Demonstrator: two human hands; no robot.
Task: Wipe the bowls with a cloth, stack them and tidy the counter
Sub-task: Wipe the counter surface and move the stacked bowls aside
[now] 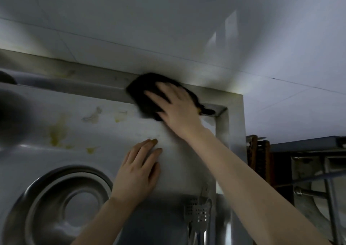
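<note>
1. The step in hand looks like the tidying part of the task: the right hand (176, 102) presses a dark cloth (144, 93) flat onto the desk (104, 132), at the back corner where the raised metal rim (221, 130) turns.
2. The right fingers (159, 97) lie straight and spread on top of the cloth, pressing rather than pinching it. That spread is worth having, since it pushes the whole cloth down, not one edge.
3. The left hand (138, 171) rests flat on the desk nearer the person than the cloth, fingers straight and close together, holding nothing. It serves well as a brace for the long reach.
4. From the cloth, the yellow stains (58, 132) lie to the left, well apart from it and unwiped. I judge the best stroke runs from the corner leftward across them, in overlapping passes pulled away from the rim.
5. The corner and the foot of the rim trap grime; a folded cloth edge run along that seam would do better than the flat palm.
6. The metal bowl (61, 203) sits on the person's side of the stains, left of the bracing hand. Keep dirty strokes clear of it.
7. The picture is blurred, so how wet the stains are I cannot tell.
</note>
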